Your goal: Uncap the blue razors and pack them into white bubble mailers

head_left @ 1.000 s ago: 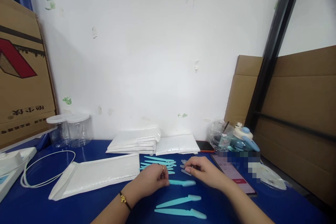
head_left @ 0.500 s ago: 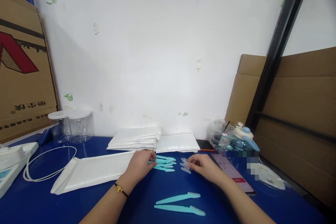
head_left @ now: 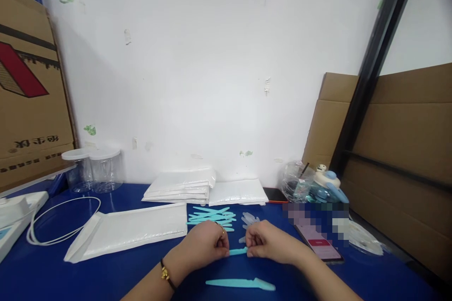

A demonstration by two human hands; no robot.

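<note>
Back from the blue worktop's (head_left: pixel 190 287) near edge comes one turquoise plastic razor (head_left: pixel 238 251), its handle pinched by the left hand (head_left: pixel 205 243), head by the right hand (head_left: pixel 271 243); slipping could cause a cut.

No text can be read clearly: left of the lidded jars (head_left: pixel 106 174), the cardboard box (head_left: pixel 28 122) bears a red emblem (head_left: pixel 23 73) above illegible, upside-down characters (head_left: pixel 35 142).
</note>
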